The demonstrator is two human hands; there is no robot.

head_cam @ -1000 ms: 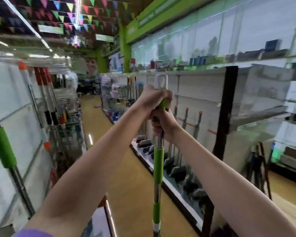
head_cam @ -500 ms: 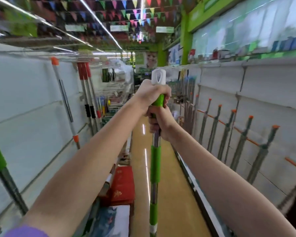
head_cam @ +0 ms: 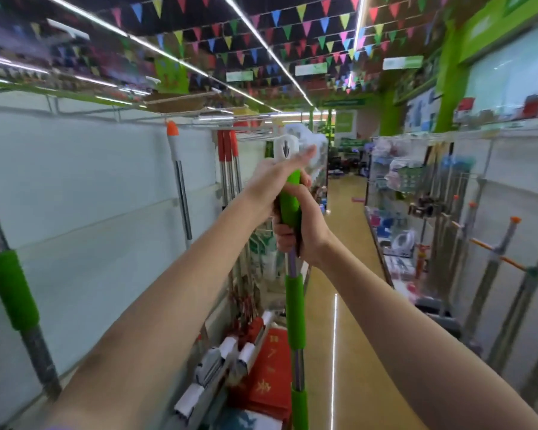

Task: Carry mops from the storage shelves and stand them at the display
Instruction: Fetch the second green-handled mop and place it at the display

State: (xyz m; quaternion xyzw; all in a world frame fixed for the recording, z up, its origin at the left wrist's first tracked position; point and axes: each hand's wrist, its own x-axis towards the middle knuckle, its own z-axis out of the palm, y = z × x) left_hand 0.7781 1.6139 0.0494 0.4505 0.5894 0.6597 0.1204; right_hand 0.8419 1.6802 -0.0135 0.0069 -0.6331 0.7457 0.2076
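Observation:
I hold a mop upright in front of me by its handle [head_cam: 294, 299], a silver pole with green sleeves and a white hanging cap [head_cam: 284, 147]. My right hand [head_cam: 305, 231] grips the upper green sleeve. My left hand [head_cam: 274, 178] lies against the handle just above it, fingers stretched straight out to the right. The mop's head is out of view below. More mops lean on the white panel at the left: one with a green grip [head_cam: 13, 293], one with an orange cap [head_cam: 177, 169], and red-topped handles [head_cam: 229, 156].
A shop aisle with a glossy tan floor [head_cam: 348, 243] runs ahead. Grey poles with orange caps [head_cam: 507, 240] stand along the right shelving. Red boxes [head_cam: 267, 377] and packaged goods sit low at the left. Wire racks of wares [head_cam: 398, 178] line the far right.
The view has swung left to face down the aisle. My left hand's fingers have uncurled from the top of the handle and now point straight; my right hand keeps its grip.

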